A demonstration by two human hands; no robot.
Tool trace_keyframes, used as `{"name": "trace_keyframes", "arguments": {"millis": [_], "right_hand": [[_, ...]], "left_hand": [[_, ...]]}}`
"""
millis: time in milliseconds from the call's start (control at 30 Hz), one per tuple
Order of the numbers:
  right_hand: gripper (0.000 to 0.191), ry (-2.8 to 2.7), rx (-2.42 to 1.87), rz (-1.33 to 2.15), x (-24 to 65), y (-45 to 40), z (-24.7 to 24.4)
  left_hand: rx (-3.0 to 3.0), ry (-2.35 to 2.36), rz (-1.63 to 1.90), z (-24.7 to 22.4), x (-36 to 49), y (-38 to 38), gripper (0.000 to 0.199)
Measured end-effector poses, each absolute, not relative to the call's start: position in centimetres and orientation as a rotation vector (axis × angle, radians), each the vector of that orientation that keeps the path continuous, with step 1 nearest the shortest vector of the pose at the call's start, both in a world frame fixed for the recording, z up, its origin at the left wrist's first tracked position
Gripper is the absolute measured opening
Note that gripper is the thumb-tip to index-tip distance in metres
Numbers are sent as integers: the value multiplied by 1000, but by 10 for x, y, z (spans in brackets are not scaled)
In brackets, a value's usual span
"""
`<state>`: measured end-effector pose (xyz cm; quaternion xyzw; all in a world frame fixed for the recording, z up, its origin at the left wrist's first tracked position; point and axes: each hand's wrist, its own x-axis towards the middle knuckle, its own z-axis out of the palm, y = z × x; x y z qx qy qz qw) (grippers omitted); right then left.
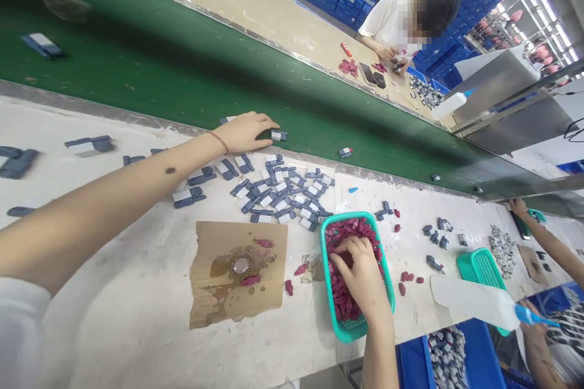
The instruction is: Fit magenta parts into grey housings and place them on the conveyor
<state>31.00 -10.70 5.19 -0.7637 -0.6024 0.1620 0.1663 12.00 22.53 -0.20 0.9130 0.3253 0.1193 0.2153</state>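
Note:
My left hand (249, 132) reaches over the near edge of the green conveyor belt (182, 82), thumb and fingers apart around a small blue-grey and white part (278, 135) on the belt. In the teal basket (325, 267), my right hand (358, 261) has its fingertips bent down among many dark red pieces (347, 304); whether it pinches one is hidden. Between the hands lies a heap of blue-grey and white parts (280, 191). Left of the basket, brown cardboard (205, 292) bears a round metal cap (241, 265), a wet stain and red pieces.
A white bottle (474, 301) with a blue nozzle lies right of the basket, near another teal basket (479, 264) and a blue bin (483, 352). Other people work across the belt and at the far right. More parts (345, 152) lie along the belt.

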Motion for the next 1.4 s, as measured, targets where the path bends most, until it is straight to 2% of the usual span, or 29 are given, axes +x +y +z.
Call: {"name": "trace_keyframes", "arguments": {"millis": [133,233,400,567,733,933,1167,1400], "right_hand": [[16,-1503,-2154,627,308,-110,52],[12,-1276,-2094,762,305,-113,56],[24,-861,-1854,893,300,-115,62],[32,-533,-1623,1059,285,-106,63],[37,-502,-1568,1115,264,-95,61],[37,-767,-1716,991,224,-85,43],[25,-1508,-1805,866,181,-70,13],[35,-2091,-1777,407,174,-66,1]], "left_hand": [[2506,934,342,-6,141,221,38],[2398,950,423,1,148,213,35],[1454,974,703,24,140,182,19],[1107,822,575,48,103,125,14],[1025,713,388,50,55,72,22],[1054,729,338,27,21,32,31],[1015,838,537,0,11,11,31],[895,849,553,4,4,15,31]]}}
